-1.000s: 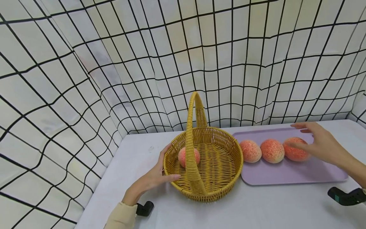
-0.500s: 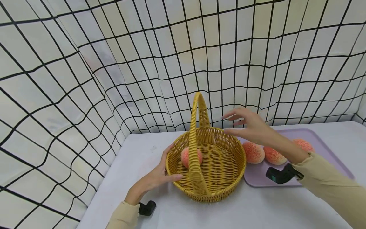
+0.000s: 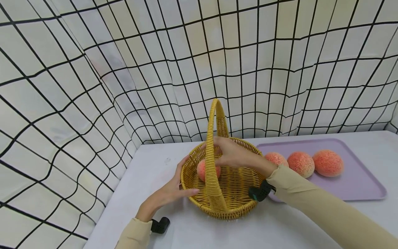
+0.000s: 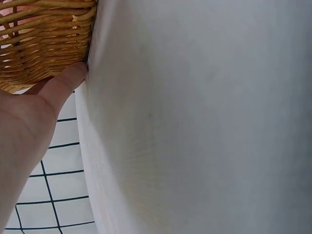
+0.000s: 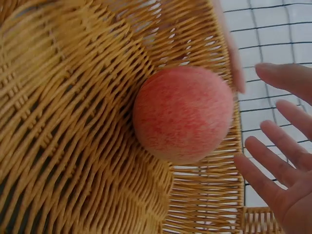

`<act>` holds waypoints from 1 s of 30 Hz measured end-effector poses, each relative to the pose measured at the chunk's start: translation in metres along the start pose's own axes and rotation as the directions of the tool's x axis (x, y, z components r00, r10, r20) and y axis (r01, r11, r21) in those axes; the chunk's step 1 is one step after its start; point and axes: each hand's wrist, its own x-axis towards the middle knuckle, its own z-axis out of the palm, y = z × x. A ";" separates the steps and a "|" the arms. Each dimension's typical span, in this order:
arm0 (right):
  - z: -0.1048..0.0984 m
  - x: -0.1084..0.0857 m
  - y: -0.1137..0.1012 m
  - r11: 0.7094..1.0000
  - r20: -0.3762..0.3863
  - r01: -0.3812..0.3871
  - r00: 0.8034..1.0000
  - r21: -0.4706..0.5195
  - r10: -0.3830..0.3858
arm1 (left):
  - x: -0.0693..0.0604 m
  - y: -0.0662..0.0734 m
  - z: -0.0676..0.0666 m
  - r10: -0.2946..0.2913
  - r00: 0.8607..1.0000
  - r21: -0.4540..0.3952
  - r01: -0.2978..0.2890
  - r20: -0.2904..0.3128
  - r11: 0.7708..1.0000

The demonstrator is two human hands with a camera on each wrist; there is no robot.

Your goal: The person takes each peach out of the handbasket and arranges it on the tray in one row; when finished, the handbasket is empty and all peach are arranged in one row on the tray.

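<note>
A yellow-brown wicker basket point(image 3: 228, 212) with a tall hoop handle stands on the white table. One pink-red peach point(image 3: 202, 170) lies inside, against its left wall, partly behind the handle. My left hand point(image 3: 171, 186) rests along the basket's left outer side, thumb stretched over the front rim. In the left wrist view, my left hand point(image 4: 36, 112) touches the basket's base. My right hand point(image 3: 233, 152) reaches into the basket, partly behind the handle. Seen by the right wrist camera, its fingers spread apart near the peach point(image 5: 183, 114) and hold nothing.
To the basket's right lies a lilac tray point(image 3: 360, 183) bearing a row of three peaches point(image 3: 301, 164). My right forearm point(image 3: 311, 195) passes over the table in front of the tray. White walls with a black net point(image 3: 239, 72) close off the back and left.
My right hand has swept left from over the tray's rightmost peach, past the basket's back right rim, into the basket. My left hand keeps its place at the basket.
</note>
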 end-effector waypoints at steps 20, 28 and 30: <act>0.016 0.016 0.025 0.989 0.230 -0.055 0.969 -0.137 0.086 | 0.001 0.000 0.001 -0.006 1.000 -0.002 0.006 -0.006 1.000; 0.018 0.016 0.026 0.989 0.265 0.002 0.964 -0.145 0.037 | 0.000 0.000 0.001 -0.010 1.000 -0.008 0.010 -0.010 1.000; 0.017 0.015 0.025 0.991 0.263 0.002 0.964 -0.130 0.033 | 0.000 0.000 0.001 -0.010 1.000 -0.016 0.010 -0.008 1.000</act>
